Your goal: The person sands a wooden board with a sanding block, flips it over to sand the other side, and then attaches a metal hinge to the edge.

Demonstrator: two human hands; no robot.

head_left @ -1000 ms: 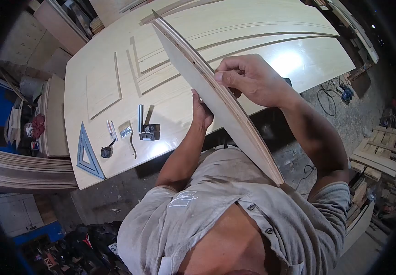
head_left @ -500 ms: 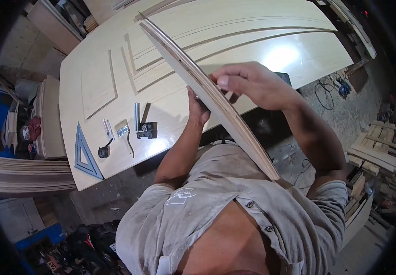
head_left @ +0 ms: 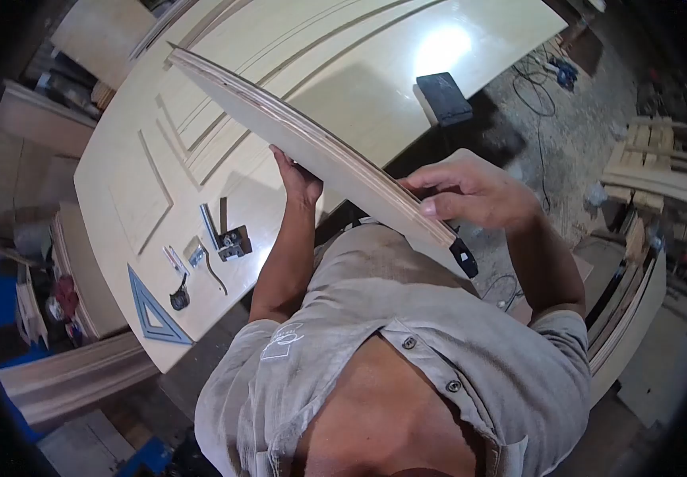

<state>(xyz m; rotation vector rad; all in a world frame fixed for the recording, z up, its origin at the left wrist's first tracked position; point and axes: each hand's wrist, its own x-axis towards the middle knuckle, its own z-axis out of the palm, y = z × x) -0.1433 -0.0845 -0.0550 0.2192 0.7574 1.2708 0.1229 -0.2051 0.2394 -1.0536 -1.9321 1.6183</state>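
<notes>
A long plywood panel is held up on edge, slanting from the upper left down toward my waist, its layered edge facing up. My left hand supports it from beneath near the middle, with part of the grip hidden behind the board. Near the lower end, my right hand has curled fingers and thumb closed at the panel's edge. Below the panel, a metal tool with a black base lies on the worktable beside a curved-handled tool, a tape measure and a blue set square.
The pale worktable carries thin wooden strips and a flat panel piece. A dark block rests at its right edge. Cables lie on the floor, and wood is stacked at the right and at the lower left.
The panel has swung to a flatter slant, its far end moving left. My right hand has slid down along its edge toward the lower end. The view has turned, showing the dark block fully.
</notes>
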